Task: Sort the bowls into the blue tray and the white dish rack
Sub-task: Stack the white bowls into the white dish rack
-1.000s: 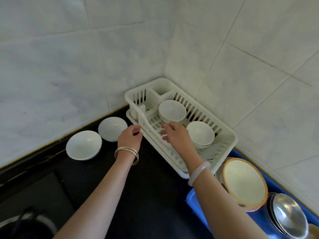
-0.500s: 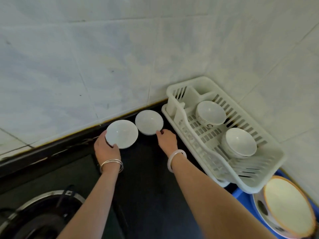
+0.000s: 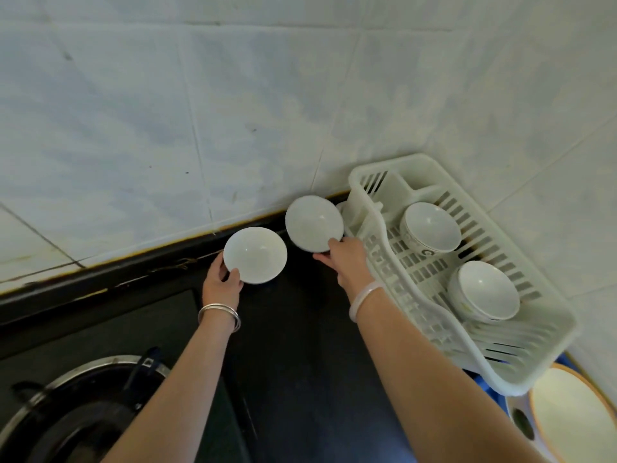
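Two white bowls are off the black counter, one in each hand. My left hand [image 3: 222, 284] grips the near rim of the left white bowl [image 3: 255, 254], thumb over its edge. My right hand [image 3: 347, 262] holds the lower edge of the right white bowl [image 3: 314, 227], tilted next to the white dish rack [image 3: 377, 248]. Inside the rack sit a patterned white bowl [image 3: 430, 227] and another white bowl [image 3: 485, 290]. A corner of the blue tray [image 3: 490, 394] shows under the rack's near end.
A large cream bowl with an orange rim [image 3: 571, 416] rests on the blue tray at the bottom right. A gas burner [image 3: 83, 406] is at the bottom left. Tiled walls close off the counter behind and to the right.
Both hands left the rack, reached left to the two bowls on the counter and took hold of them. The bowls now sit raised and tilted. The view has swung left.
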`<action>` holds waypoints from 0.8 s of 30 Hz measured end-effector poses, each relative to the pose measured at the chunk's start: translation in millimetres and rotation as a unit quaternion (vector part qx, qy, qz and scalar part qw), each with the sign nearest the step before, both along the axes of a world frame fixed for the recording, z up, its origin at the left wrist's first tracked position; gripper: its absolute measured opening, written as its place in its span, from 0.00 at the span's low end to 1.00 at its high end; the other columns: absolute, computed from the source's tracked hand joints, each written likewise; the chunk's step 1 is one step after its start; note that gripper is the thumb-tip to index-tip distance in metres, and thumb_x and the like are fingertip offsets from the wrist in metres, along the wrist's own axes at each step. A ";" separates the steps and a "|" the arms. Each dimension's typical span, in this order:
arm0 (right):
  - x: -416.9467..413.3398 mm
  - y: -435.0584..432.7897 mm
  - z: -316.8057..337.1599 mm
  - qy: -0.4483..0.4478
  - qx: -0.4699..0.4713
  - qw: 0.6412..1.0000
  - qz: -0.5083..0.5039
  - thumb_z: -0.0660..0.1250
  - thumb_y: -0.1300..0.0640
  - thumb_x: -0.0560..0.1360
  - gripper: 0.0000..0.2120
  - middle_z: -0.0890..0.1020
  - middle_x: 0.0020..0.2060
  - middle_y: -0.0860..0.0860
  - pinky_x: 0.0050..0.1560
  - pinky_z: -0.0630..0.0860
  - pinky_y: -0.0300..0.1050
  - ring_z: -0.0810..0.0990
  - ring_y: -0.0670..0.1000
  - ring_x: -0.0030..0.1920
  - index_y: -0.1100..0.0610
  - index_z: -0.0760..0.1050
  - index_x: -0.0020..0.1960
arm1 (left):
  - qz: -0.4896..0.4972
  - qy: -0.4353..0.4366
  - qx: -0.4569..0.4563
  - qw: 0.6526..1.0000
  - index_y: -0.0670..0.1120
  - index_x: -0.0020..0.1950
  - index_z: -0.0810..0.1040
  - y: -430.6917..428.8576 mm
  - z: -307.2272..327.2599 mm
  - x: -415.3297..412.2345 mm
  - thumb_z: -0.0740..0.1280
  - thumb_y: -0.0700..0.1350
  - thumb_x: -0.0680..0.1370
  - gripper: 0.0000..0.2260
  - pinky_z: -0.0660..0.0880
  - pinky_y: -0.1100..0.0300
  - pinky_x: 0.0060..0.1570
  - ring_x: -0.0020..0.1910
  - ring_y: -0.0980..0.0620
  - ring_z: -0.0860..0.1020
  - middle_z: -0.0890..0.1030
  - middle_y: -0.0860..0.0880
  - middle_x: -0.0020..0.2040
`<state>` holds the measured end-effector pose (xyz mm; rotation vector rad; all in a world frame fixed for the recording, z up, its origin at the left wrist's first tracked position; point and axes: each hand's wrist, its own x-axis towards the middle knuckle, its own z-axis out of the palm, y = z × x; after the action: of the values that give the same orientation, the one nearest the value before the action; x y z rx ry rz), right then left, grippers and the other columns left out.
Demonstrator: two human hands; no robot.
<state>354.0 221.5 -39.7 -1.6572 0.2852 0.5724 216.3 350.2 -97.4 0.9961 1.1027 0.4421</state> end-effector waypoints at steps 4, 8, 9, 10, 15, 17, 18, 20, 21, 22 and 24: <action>-3.1 8.2 23.3 -0.036 -0.035 0.995 0.087 0.62 0.68 0.76 0.04 0.78 0.49 0.58 0.30 0.80 0.37 0.80 0.51 0.40 0.63 0.74 0.47 | -0.010 -0.023 -0.033 0.999 0.48 0.71 0.66 5.5 1.1 -0.6 0.59 0.32 0.77 0.23 0.70 0.45 0.64 0.68 0.41 0.68 0.70 0.42 0.69; -11.2 23.4 23.7 -0.053 -0.101 0.981 0.157 0.65 0.67 0.74 0.04 0.80 0.35 0.56 0.38 0.83 0.45 0.84 0.54 0.37 0.63 0.75 0.40 | -0.016 -0.033 -0.069 0.997 0.48 0.70 0.67 11.7 4.6 -3.3 0.59 0.32 0.77 0.22 0.70 0.49 0.62 0.67 0.43 0.70 0.72 0.44 0.68; -13.5 27.3 21.0 -0.055 -0.117 0.977 0.170 0.65 0.66 0.74 0.05 0.80 0.34 0.55 0.42 0.83 0.49 0.84 0.55 0.37 0.63 0.75 0.39 | -0.021 -0.033 -0.074 0.996 0.49 0.70 0.67 12.8 5.8 -4.1 0.59 0.33 0.77 0.22 0.70 0.50 0.62 0.66 0.43 0.71 0.72 0.44 0.68; -16.0 30.9 17.9 -0.060 -0.133 0.973 0.181 0.66 0.66 0.73 0.06 0.81 0.33 0.55 0.45 0.83 0.53 0.85 0.56 0.37 0.62 0.75 0.38 | -0.029 -0.031 -0.077 0.996 0.49 0.70 0.68 13.4 6.9 -4.8 0.60 0.33 0.77 0.22 0.69 0.50 0.62 0.66 0.44 0.71 0.73 0.45 0.67; -26.0 41.7 7.8 -0.077 -0.189 0.952 0.227 0.69 0.64 0.72 0.05 0.80 0.33 0.54 0.49 0.82 0.56 0.84 0.58 0.42 0.60 0.73 0.39 | -0.041 -0.013 -0.089 0.995 0.51 0.67 0.71 19.7 9.7 -9.2 0.62 0.38 0.77 0.19 0.73 0.54 0.57 0.53 0.49 0.77 0.78 0.46 0.57; -28.0 42.0 5.3 -0.080 -0.205 0.946 0.237 0.69 0.63 0.72 0.05 0.80 0.36 0.55 0.50 0.81 0.55 0.84 0.58 0.44 0.62 0.74 0.45 | -0.032 -0.021 -0.102 0.994 0.49 0.65 0.73 21.3 9.1 -11.4 0.60 0.41 0.79 0.14 0.73 0.54 0.56 0.50 0.49 0.77 0.78 0.46 0.56; -28.6 41.8 3.8 -0.082 -0.213 0.944 0.240 0.69 0.63 0.72 0.07 0.81 0.38 0.56 0.51 0.81 0.54 0.84 0.58 0.45 0.64 0.75 0.48 | -0.030 -0.023 -0.106 0.994 0.48 0.63 0.74 22.0 9.3 -12.5 0.59 0.43 0.80 0.13 0.73 0.54 0.55 0.51 0.49 0.77 0.77 0.46 0.57; -31.1 41.5 3.8 -0.087 -0.230 0.938 0.246 0.69 0.62 0.72 0.11 0.82 0.43 0.60 0.52 0.80 0.54 0.84 0.58 0.46 0.65 0.75 0.53 | -0.029 -0.026 -0.115 0.993 0.48 0.63 0.73 22.5 9.9 -13.6 0.59 0.47 0.80 0.13 0.72 0.55 0.54 0.51 0.48 0.77 0.77 0.46 0.58; -32.2 42.0 3.3 -0.088 -0.235 0.935 0.251 0.69 0.62 0.72 0.12 0.83 0.45 0.61 0.53 0.80 0.54 0.83 0.58 0.47 0.65 0.75 0.54 | -0.029 -0.025 -0.116 0.992 0.48 0.62 0.73 23.3 9.4 -14.0 0.59 0.48 0.79 0.13 0.72 0.55 0.53 0.51 0.48 0.77 0.77 0.47 0.58; -32.9 42.7 1.8 -0.088 -0.240 0.933 0.256 0.69 0.62 0.73 0.13 0.83 0.47 0.61 0.54 0.80 0.53 0.83 0.58 0.48 0.65 0.75 0.55 | -0.030 -0.023 -0.115 0.993 0.48 0.62 0.73 23.8 9.2 -13.6 0.60 0.49 0.79 0.13 0.73 0.55 0.53 0.51 0.48 0.77 0.77 0.47 0.58; -34.2 43.4 0.8 -0.085 -0.245 0.930 0.261 0.69 0.62 0.73 0.13 0.83 0.48 0.61 0.55 0.79 0.53 0.83 0.58 0.48 0.64 0.76 0.55 | -0.035 -0.015 -0.109 0.993 0.50 0.61 0.74 24.9 9.3 -12.4 0.64 0.49 0.77 0.13 0.74 0.54 0.53 0.50 0.48 0.77 0.76 0.47 0.56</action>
<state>319.8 264.9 -38.9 -2.2779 -0.1705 0.7881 204.0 375.1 -88.1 0.8299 1.0611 0.2727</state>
